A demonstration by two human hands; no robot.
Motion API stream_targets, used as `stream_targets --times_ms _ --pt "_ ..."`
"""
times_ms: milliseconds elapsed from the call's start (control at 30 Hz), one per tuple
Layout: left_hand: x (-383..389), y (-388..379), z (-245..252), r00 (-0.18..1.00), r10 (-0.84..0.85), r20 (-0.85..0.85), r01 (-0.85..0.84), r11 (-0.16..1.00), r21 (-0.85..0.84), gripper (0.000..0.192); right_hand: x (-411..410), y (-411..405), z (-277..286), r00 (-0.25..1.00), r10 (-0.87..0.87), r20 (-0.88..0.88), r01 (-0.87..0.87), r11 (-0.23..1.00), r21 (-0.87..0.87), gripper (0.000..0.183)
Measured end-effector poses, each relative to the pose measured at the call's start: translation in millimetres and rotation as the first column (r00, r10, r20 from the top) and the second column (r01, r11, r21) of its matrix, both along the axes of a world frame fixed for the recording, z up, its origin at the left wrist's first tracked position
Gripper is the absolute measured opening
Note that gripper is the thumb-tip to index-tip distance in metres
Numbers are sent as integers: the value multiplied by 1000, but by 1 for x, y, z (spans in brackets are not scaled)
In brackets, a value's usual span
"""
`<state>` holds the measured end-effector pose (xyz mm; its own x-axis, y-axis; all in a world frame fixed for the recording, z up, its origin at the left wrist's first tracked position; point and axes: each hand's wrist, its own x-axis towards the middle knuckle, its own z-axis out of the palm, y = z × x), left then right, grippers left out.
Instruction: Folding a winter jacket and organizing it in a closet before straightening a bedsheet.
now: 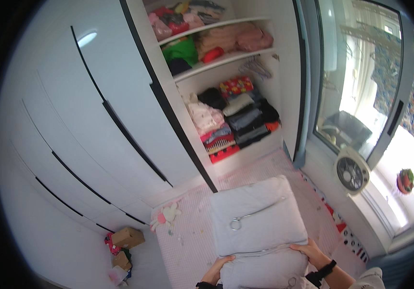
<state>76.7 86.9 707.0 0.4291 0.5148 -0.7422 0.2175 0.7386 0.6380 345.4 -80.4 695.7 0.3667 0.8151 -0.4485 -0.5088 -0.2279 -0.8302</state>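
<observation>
A folded white quilt or pad (257, 231) lies before me on a pink checked bed cover (192, 249). A metal tool with a ring end (235, 224) and a long thin shaft rests on its upper part. Across the quilt runs a fold, with thin metal rods along it. My left hand (216, 270) grips the quilt's left edge at this fold. At the right edge, my right hand (312, 251) holds the cloth with the thumb on top. Another ring-ended metal tool (292, 282) shows near the bottom, partly cut off. Both wrists wear black bands.
An open wardrobe shelf (225, 61) holds folded clothes (246, 119). A plush rabbit (167, 215) lies at the bed's left edge. On the window ledge at right stand a fan (352, 172) and a potted plant (405, 181). A cardboard box (128, 237) sits at lower left.
</observation>
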Motion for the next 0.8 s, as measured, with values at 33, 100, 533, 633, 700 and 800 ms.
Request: stream_targets --times_ms 33,100,533,633,700,800 --pt "20 13 -10 987 -65 146 61 998 33 67 18 -1 1 998 -68 -14 68 997 32 52" --pt "67 38 -35 974 -129 188 120 991 58 68 56 -3 5 994 -105 1 105 994 40 52" --pt "278 142 76 964 3 264 -82 953 290 64 279 148 89 999 -20 -44 30 972 233 54" --pt "307 191 108 963 -42 265 -100 860 501 57 323 206 123 998 53 22 -57 961 271 57" --pt "325 232 129 949 -6 314 -201 755 624 45 344 248 168 990 12 142 -65 927 370 58" --pt "367 279 205 910 28 415 -298 739 604 37 381 305 239 945 -98 312 -69 872 484 56"
